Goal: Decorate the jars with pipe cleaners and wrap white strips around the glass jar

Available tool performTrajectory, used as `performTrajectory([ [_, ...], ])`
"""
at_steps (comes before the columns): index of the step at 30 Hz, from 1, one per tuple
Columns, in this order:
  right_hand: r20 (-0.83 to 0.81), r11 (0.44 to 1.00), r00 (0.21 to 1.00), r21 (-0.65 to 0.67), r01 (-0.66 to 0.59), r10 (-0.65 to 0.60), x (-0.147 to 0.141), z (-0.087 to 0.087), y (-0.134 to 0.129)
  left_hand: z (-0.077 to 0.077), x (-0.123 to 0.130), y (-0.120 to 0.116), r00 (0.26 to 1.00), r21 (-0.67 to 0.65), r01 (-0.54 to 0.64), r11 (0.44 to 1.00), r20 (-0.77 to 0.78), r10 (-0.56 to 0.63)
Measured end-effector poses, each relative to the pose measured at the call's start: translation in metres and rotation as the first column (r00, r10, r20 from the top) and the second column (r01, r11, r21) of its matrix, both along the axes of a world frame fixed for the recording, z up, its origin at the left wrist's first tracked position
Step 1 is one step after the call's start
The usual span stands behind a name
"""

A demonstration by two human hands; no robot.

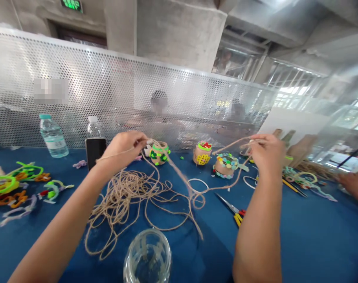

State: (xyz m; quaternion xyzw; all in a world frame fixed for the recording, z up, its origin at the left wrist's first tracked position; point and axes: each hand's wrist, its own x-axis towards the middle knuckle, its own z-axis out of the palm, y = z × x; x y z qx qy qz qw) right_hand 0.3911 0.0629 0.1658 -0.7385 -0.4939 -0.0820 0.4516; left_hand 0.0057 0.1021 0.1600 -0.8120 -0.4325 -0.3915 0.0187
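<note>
Both my hands are raised over the table, each pinching strands of brown twine. My left hand is closed on the twine, and a short end sticks out past the wrist. Strands slope down from it to the table. On the right, my right hand pinches another stretch of the twine, with loops hanging below the fingers. A loose heap of twine lies under and between my arms. Nearest to me stands a glass jar, with its open mouth upward. Scissors with red and yellow handles lie beside my right forearm.
Decorated twine-wrapped jars stand at the back before a perforated metal screen. Left are a water bottle, a dark phone and coloured pipe cleaners. Pencils lie right; another person's hand shows at the edge.
</note>
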Motion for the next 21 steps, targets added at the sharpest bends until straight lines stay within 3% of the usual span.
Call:
performTrajectory([
  [2, -0.006, 0.994, 1.000, -0.112, 0.005, -0.006, 0.008, -0.003, -0.003, 0.006, -0.012, 0.002, 0.988, -0.090, 0.014, 0.996, 0.157, 0.000],
  [4, 0.005, 0.972, 0.998, -0.224, -0.067, 0.070, 0.008, -0.004, -0.005, 0.009, -0.020, 0.002, 0.970, -0.131, 0.017, 0.991, 0.241, 0.016],
  [9, -0.081, 0.873, 0.928, -0.317, -0.370, 0.364, -0.021, -0.001, -0.007, 0.011, -0.019, -0.002, 0.981, -0.102, -0.039, 0.994, 0.187, 0.058],
  [10, -0.124, 0.823, 0.883, -0.322, -0.468, 0.453, -0.030, 0.001, -0.007, 0.011, -0.016, -0.003, 0.982, -0.112, -0.034, 0.993, 0.183, 0.054],
  [12, -0.239, 0.672, 0.741, -0.315, -0.671, 0.628, -0.047, 0.003, -0.007, 0.010, -0.013, -0.003, 0.983, -0.104, -0.022, 0.994, 0.178, 0.041],
  [14, -0.361, 0.539, 0.581, -0.221, -0.813, 0.729, -0.061, 0.004, -0.003, 0.009, -0.010, -0.002, 0.985, -0.083, -0.015, 0.996, 0.169, 0.029],
  [15, -0.418, 0.506, 0.515, -0.143, -0.851, 0.748, -0.067, 0.003, -0.001, 0.007, -0.008, 0.000, 0.985, -0.086, -0.007, 0.996, 0.172, 0.022],
  [16, -0.467, 0.505, 0.470, -0.057, -0.861, 0.749, -0.072, 0.002, 0.003, 0.004, -0.006, 0.003, 0.980, -0.103, 0.004, 0.995, 0.198, 0.017],
  [18, -0.552, 0.560, 0.433, 0.077, -0.825, 0.713, -0.078, 0.000, 0.010, -0.008, 0.003, 0.013, 0.950, -0.166, 0.035, 0.985, 0.311, 0.019],
  [21, -0.600, 0.643, 0.459, 0.125, -0.755, 0.656, -0.081, -0.006, 0.020, -0.039, 0.023, 0.032, 0.908, -0.270, 0.098, 0.958, 0.419, 0.025],
])
